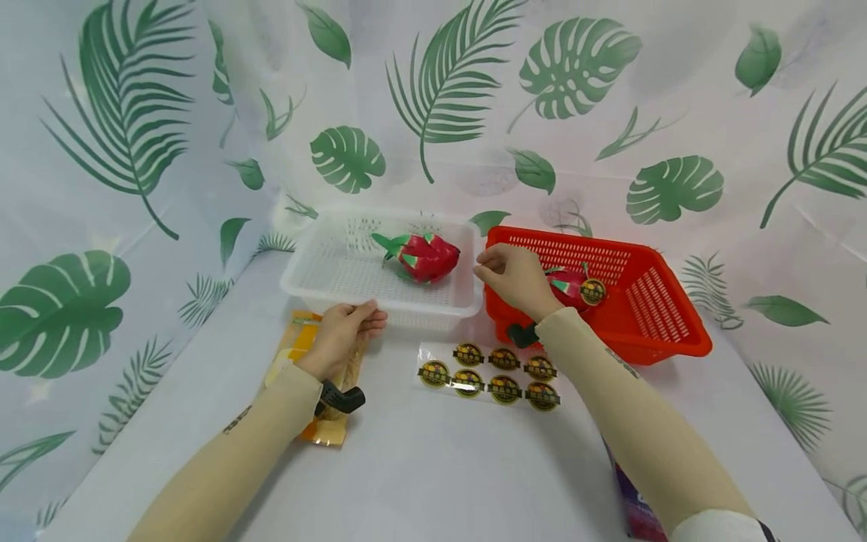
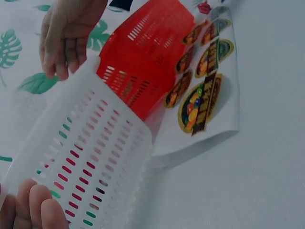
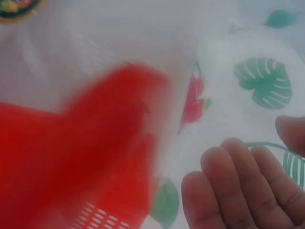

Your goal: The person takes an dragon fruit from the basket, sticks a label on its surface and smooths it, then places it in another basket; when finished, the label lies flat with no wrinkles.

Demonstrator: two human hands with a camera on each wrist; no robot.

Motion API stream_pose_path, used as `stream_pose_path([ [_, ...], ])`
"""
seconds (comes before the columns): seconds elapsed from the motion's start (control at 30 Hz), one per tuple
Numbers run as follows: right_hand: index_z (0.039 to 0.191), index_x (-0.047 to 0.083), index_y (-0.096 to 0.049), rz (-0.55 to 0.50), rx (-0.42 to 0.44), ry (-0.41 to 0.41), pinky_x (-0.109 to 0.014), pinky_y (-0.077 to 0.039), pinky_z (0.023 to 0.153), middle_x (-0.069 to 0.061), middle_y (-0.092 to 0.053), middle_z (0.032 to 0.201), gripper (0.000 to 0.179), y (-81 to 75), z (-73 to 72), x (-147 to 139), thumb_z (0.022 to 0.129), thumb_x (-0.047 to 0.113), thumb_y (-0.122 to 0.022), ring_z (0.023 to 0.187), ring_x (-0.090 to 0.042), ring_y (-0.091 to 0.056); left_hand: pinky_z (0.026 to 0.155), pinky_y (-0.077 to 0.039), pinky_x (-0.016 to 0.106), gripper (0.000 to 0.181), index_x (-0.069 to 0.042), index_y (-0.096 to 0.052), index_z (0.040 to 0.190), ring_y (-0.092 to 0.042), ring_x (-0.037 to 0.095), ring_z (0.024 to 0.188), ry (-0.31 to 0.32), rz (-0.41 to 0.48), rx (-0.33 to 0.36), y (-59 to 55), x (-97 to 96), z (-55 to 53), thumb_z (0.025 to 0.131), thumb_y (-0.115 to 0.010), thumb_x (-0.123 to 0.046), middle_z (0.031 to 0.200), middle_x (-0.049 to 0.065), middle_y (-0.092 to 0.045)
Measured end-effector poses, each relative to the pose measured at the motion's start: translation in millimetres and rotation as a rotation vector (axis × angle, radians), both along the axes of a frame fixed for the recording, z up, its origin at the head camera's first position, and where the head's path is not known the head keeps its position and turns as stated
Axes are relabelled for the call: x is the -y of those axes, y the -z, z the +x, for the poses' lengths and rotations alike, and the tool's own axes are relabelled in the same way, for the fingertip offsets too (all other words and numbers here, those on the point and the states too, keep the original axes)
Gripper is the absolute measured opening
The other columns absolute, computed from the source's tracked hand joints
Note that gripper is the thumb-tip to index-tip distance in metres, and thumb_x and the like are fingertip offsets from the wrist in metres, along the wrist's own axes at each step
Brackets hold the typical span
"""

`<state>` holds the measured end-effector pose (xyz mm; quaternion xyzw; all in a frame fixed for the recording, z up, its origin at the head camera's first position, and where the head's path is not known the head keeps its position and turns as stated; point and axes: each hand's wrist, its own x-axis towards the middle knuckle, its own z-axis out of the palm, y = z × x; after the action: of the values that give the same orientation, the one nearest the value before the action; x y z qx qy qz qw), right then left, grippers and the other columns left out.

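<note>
A dragon fruit (image 1: 430, 258) lies in the white basket (image 1: 467, 301). My left hand (image 1: 342, 335) is at the front rim of this basket, its fingers loosely bent outside the perforated wall. In the left wrist view those fingertips (image 2: 43, 207) overlap the wall. Over the left rim of the red basket (image 1: 650, 331), beside the white one, hangs my right hand (image 1: 512, 277) with nothing in it. The right wrist view shows its fingers (image 3: 238, 186) relaxed and apart from the thumb. A second dragon fruit (image 1: 564, 290) sits in the red basket, bearing a round sticker (image 1: 592, 292), partly behind the right hand.
A clear sheet of several round stickers (image 1: 504, 389) lies on the white table (image 1: 433, 467) before the baskets. An orange-and-yellow packet (image 1: 332, 433) lies under the left forearm. A purple item (image 1: 640, 508) is partly hidden by the right forearm. Leaf-patterned cloth (image 1: 433, 158) stands behind.
</note>
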<state>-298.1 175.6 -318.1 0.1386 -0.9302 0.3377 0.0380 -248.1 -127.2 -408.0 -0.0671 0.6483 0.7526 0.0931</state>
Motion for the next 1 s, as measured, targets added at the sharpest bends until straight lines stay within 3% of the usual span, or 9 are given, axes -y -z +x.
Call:
stream_pose_path([
  [0.2, 0.128, 0.001, -0.067, 0.067, 0.025, -0.011, -0.045, -0.06, 0.093, -0.018, -0.074, 0.119, 0.036, -1.5, -24.1, 20.8, 0.1, 0.024, -0.068, 0.107, -0.032, -0.069, 0.086, -0.061, 0.021, 0.04, 0.011, -0.057, 0.132, -0.074, 0.009, 0.088, -0.02, 0.093, 0.035, 5.8, -2.1, 2.2, 0.107, -0.058, -0.02, 0.101, 0.006, -0.076],
  [0.33, 0.137, -0.001, -0.062, 0.13, 0.115, -0.015, -0.046, -0.059, 0.099, -0.021, -0.07, 0.129, 0.045, 3.4, -38.4, 38.0, 0.1, 0.024, -0.069, 0.117, -0.034, -0.067, 0.084, -0.061, 0.02, 0.037, 0.011, -0.057, 0.131, -0.075, 0.011, 0.089, -0.018, 0.138, 0.07, 10.9, -2.6, 6.1, 0.107, -0.057, -0.017, 0.098, 0.005, -0.076],
  [0.47, 0.144, -0.001, -0.055, 0.19, 0.174, -0.034, -0.046, -0.057, 0.105, -0.022, -0.064, 0.139, 0.054, 4.5, -53.7, 58.1, 0.099, 0.025, -0.07, 0.125, -0.036, -0.063, 0.082, -0.061, 0.019, 0.036, 0.012, -0.057, 0.13, -0.074, 0.01, 0.088, -0.02, 0.137, 0.047, 12.8, -0.1, 6.8, 0.108, -0.056, -0.017, 0.095, 0.002, -0.075],
  [0.63, 0.144, -0.001, -0.055, 0.291, 0.154, -0.032, -0.046, -0.054, 0.109, -0.02, -0.066, 0.138, 0.056, 7.1, -71.7, 79.6, 0.098, 0.027, -0.071, 0.123, -0.035, -0.062, 0.084, -0.061, 0.02, 0.035, 0.011, -0.059, 0.127, -0.075, 0.01, 0.089, -0.018, 0.137, 0.015, 10.9, 3.4, 4.3, 0.107, -0.058, -0.017, 0.095, 0.002, -0.076],
  [0.87, 0.118, 0.002, -0.067, 0.41, 0.099, 0.021, -0.042, -0.059, 0.097, -0.014, -0.074, 0.113, 0.04, 20.6, -91.4, 99.5, 0.094, 0.031, -0.077, 0.099, -0.029, -0.067, 0.084, -0.061, 0.021, 0.033, 0.011, -0.059, 0.127, -0.075, 0.01, 0.088, -0.018, 0.143, 0.007, 5.4, 1.6, 2.9, 0.107, -0.058, -0.015, 0.095, 0.003, -0.077],
  [1.0, 0.125, -0.001, -0.062, 0.47, 0.055, 0.043, -0.043, -0.058, 0.099, -0.018, -0.069, 0.123, 0.053, 23.8, -103.0, 108.5, 0.091, 0.036, -0.079, 0.105, -0.03, -0.067, 0.082, -0.061, 0.02, 0.032, 0.012, -0.059, 0.126, -0.075, 0.01, 0.086, -0.019, 0.145, -0.013, 1.8, 1.4, -0.6, 0.107, -0.058, -0.014, 0.096, 0.004, -0.077],
])
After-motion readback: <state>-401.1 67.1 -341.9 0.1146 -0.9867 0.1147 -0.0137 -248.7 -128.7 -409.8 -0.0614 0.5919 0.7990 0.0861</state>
